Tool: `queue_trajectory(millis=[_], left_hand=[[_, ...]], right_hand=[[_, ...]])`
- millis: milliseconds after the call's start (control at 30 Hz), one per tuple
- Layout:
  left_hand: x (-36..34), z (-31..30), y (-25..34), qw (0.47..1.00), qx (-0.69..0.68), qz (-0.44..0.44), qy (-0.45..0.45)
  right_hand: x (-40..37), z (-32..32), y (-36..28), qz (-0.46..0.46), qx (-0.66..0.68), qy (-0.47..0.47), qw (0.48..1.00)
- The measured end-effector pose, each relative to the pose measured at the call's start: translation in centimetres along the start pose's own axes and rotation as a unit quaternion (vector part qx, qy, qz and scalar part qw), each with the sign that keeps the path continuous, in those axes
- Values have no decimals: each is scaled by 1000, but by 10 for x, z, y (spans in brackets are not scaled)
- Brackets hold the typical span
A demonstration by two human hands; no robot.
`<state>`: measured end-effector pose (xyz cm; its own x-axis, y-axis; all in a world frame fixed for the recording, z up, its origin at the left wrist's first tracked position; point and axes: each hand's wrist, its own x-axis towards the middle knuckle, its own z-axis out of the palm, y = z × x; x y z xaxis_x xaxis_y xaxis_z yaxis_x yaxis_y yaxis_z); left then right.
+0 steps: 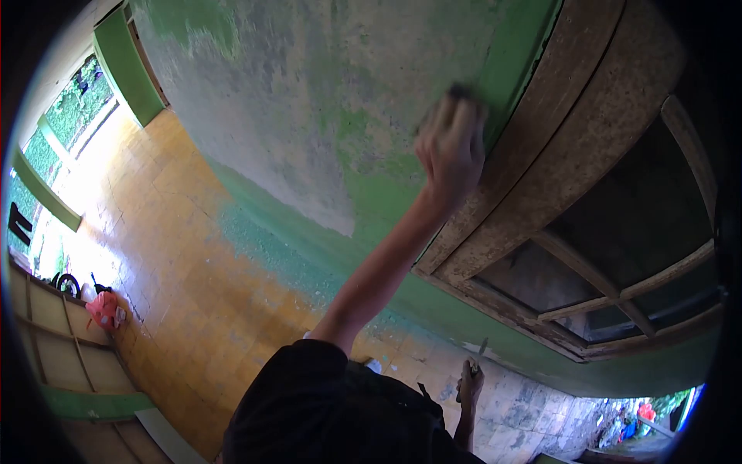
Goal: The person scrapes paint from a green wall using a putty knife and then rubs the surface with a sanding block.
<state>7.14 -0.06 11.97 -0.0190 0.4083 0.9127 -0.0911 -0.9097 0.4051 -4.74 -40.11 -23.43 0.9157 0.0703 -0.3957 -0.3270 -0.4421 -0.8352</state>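
My left hand [452, 147], on an outstretched arm, is pressed to the green wall [379, 185] close to a wooden window frame [541, 116]. Its fingers are closed and smeared by motion. A small dark thing [457, 91] shows at the fingertips, too blurred to name. Around the hand the paint is patchy, with grey bare areas and green remnants. Lower down, my right hand [470, 380] is wrapped round the handle of a narrow-bladed scraper [483, 346]. Its blade points up, apart from the wall as far as I can tell.
Pale green flakes and dust [270, 247] lie along the wall's foot on the yellow tiled floor [178, 255]. Window panes [634, 224] are on the right. A red bag [106, 309] stands by a panelled partition [54, 332] on the left. A green pillar [127, 69] rises farther back.
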Motion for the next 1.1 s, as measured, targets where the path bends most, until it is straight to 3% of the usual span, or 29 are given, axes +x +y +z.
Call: queue_trajectory(millis=[67, 100, 167, 233, 300, 400, 467, 567, 700, 800, 900, 967, 1033, 1100], left_hand=[[-73, 8, -14, 999, -20, 25, 40], [-111, -1, -25, 1000, -21, 5, 8], [-124, -4, -35, 1000, -20, -13, -2], [-91, 5, -39, 999, -4, -14, 41], [-9, 10, -17, 995, -9, -10, 101], [-7, 6, -10, 999, -12, 21, 43], [-84, -4, -12, 998, -45, 22, -33], [-121, -14, -30, 995, -19, 18, -101], [12, 9, -4, 996, -36, 79, 6], [21, 6, 0, 993, -5, 121, 17], [-83, -9, -25, 995, -26, 81, -59], [-93, -14, -32, 992, -20, 89, -83], [-51, -3, -22, 993, -26, 104, -46], [35, 7, 1, 989, -44, 137, 31]], right_hand=[[4, 3, 1, -6, -1, 8, 1000], [4, 1, 9, -8, -7, 13, 1000], [6, 0, 18, -6, -13, 23, 1000], [3, 0, 16, 2, -24, 22, 999], [-1, 2, 10, 16, -12, 21, 1000], [-13, -3, 13, 36, -8, 24, 999], [-14, 4, 18, 28, -9, 20, 999], [-10, 10, 23, 3, -34, 6, 999], [-12, 14, 26, -10, -63, 0, 998], [-20, 9, 25, 0, -48, 16, 999], [-20, 6, 35, 4, -42, 35, 999], [-20, 8, 42, 4, -46, 30, 998], [-17, 8, 42, 6, -53, 13, 999], [-13, 9, 42, -21, -78, 17, 997]])
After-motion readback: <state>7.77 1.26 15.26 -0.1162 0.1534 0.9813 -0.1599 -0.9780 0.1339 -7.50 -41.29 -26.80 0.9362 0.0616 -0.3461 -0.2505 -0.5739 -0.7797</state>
